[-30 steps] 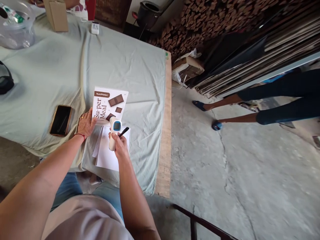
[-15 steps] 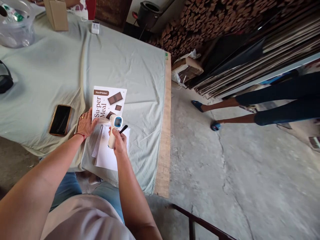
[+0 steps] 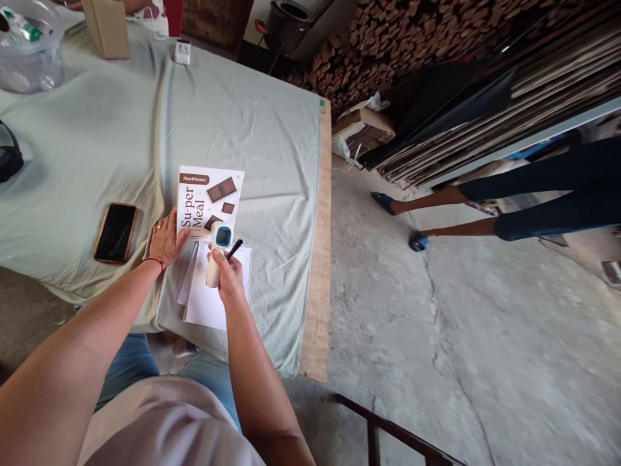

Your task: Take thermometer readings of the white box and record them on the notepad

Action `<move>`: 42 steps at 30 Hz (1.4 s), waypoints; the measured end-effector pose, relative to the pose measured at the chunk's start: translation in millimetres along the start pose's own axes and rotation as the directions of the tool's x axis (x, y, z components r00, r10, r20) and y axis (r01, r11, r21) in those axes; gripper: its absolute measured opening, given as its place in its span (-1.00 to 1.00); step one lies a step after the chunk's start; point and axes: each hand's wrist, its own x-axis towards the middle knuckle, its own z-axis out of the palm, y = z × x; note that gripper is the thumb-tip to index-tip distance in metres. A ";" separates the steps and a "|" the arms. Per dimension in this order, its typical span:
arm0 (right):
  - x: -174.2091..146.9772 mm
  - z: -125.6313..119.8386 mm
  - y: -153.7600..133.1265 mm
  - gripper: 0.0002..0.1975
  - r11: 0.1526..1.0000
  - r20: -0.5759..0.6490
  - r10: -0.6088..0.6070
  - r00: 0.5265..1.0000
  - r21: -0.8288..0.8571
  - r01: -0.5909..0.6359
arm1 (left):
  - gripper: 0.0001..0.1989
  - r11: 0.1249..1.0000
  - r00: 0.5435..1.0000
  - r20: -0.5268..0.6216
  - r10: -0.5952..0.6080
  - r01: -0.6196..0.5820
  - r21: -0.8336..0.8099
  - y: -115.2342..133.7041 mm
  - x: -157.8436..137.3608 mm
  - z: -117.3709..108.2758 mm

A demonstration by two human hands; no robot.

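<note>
My right hand (image 3: 229,279) is closed around the handle of a white infrared thermometer (image 3: 213,268) with a blue-framed screen. A black pen (image 3: 235,248) sticks out from the same hand. The thermometer's head is over the lower edge of a white box (image 3: 226,207) printed "Su-per Meal" with chocolate pieces. My left hand (image 3: 165,243) lies at the box's lower left corner, fingers stretched out on the cloth and thumb against the box. Under my right hand are sheets of paper (image 3: 206,307), partly covered. A phone (image 3: 115,233) lies left of my left hand.
A pale green cloth (image 3: 262,142) covers the table, with a bare wooden edge (image 3: 315,310) at right. A clear plastic tub (image 3: 33,65), a cardboard box (image 3: 109,32) and a small white device (image 3: 183,52) stand at the far side. Another person's legs (image 3: 485,210) are at right.
My right hand has shifted slightly left with the thermometer, whose head has tipped a little. My left hand and the box keep their places, apart from a small camera shift.
</note>
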 end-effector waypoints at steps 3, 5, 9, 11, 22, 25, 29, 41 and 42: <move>0.0 -0.2 -1.1 -0.55 0.998 0.037 0.031 0.999 0.050 -0.033 | -0.17 1.000 1.000 -0.003 0.000 0.000 -0.002 -0.3 0.7 0.6; -1.1 -0.5 -1.2 -0.52 0.995 0.087 0.046 0.995 0.085 -0.054 | -0.17 1.000 1.000 0.004 -0.003 0.003 0.005 -0.3 1.0 0.5; -7.0 -0.2 -0.7 -0.51 0.989 0.178 0.003 0.984 0.147 -0.030 | -0.17 1.000 1.000 0.003 0.001 -0.001 0.002 -0.1 0.6 -0.7; -10.4 -2.2 -1.9 -0.50 0.988 0.204 -0.018 0.979 0.153 -0.014 | -0.18 1.000 1.000 -0.012 0.008 -0.008 -0.005 -0.4 0.4 -1.1; 27.3 -111.0 -21.1 -0.53 0.529 -0.228 -0.469 0.853 -0.846 0.064 | -0.13 1.000 1.000 0.010 0.021 -0.021 -0.005 -3.9 5.1 4.2; 36.8 -130.0 -19.1 -0.52 0.402 -0.189 -0.480 0.857 -0.916 0.022 | -0.14 1.000 1.000 0.018 0.020 -0.020 0.006 -2.4 4.8 3.7; 28.9 -128.3 -17.6 -0.49 0.503 -0.221 -0.584 0.781 -0.853 0.136 | -0.14 1.000 0.999 0.025 0.027 -0.028 0.014 -0.8 4.2 4.0; -17.1 -27.4 44.7 -0.68 0.889 0.024 -0.330 0.944 -0.328 0.319 | -0.14 0.999 0.999 0.032 0.020 -0.022 0.048 4.0 3.6 5.0; -14.8 -25.3 51.7 -0.74 0.886 0.024 -0.311 0.950 -0.355 0.299 | -0.14 0.998 0.999 0.032 0.019 -0.021 0.053 4.6 3.4 4.7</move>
